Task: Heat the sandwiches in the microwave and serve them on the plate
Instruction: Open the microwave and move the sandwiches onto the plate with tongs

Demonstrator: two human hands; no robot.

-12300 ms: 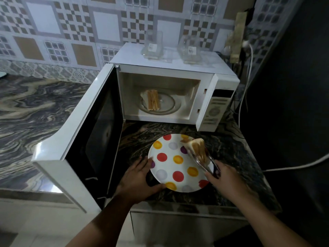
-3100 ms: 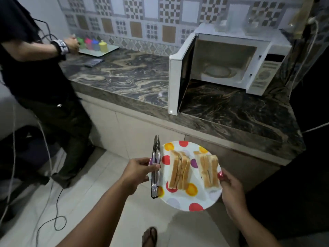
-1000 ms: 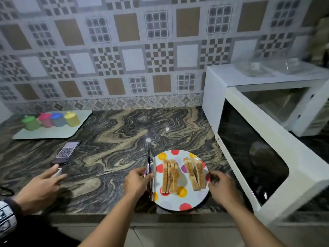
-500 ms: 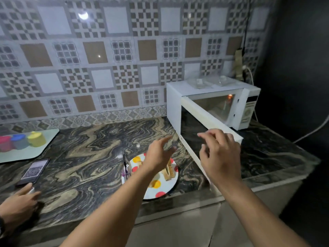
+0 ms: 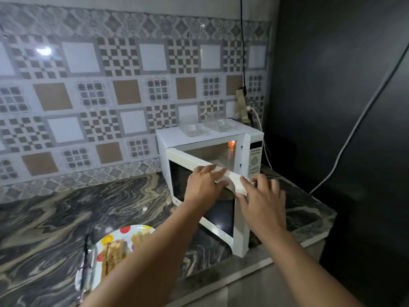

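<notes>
Here, left hand (image 5: 203,187) and right hand (image 5: 261,196) both lie on the top edge of the open microwave door (image 5: 208,196), fingers extended, gripping nothing. Sandwiches (image 5: 117,251) sit on the dotted plate (image 5: 124,232), tongs (image 5: 85,269) beside, on the counter (image 5: 55,218).

Both forearms are bare, with no sleeves, left hand (image 5: 202,187) and right hand (image 5: 263,201) ringless.

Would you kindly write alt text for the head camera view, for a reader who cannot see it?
Both hands, left hand and right hand, rest on the top edge of the open microwave door. Sandwiches sit on a polka-dot plate on the marble counter, tongs beside them.
</notes>
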